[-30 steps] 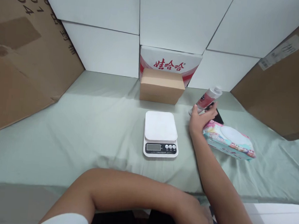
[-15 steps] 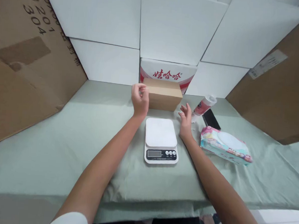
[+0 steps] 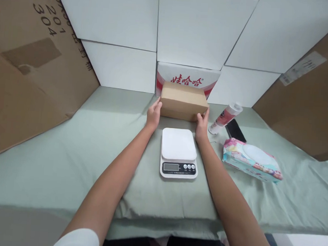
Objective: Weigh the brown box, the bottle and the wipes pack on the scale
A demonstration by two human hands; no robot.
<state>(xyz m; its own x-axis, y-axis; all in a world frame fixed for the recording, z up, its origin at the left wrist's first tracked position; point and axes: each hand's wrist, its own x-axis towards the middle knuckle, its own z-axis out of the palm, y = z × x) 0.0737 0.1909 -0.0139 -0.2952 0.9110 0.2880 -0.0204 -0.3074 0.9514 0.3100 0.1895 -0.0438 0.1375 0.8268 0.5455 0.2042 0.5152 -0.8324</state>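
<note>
A plain brown cardboard box (image 3: pixel 182 101) stands at the back of the cloth-covered table, gripped from both sides. My left hand (image 3: pixel 153 114) is closed on its left end, the thumb toward me and the other fingers partly hidden. Around the right end is my right hand (image 3: pixel 202 125), its thumb on the front face and a finger along the side. Directly in front of the box lies a white kitchen scale (image 3: pixel 179 144), between my forearms. Its small display looks blank, and nothing rests on the platform.
Right of my right hand a pink-and-white bottle (image 3: pixel 225 118) leans at a slant. A dark flat object (image 3: pixel 235 130) lies behind a pack of wipes (image 3: pixel 253 159). Large cartons (image 3: pixel 29 76) flank the table; a white-and-red carton (image 3: pixel 190 74) stands behind the box.
Both hands, free of the box half a second ago, have closed on its ends. My left hand came down from in front of its left corner. The view has shifted slightly.
</note>
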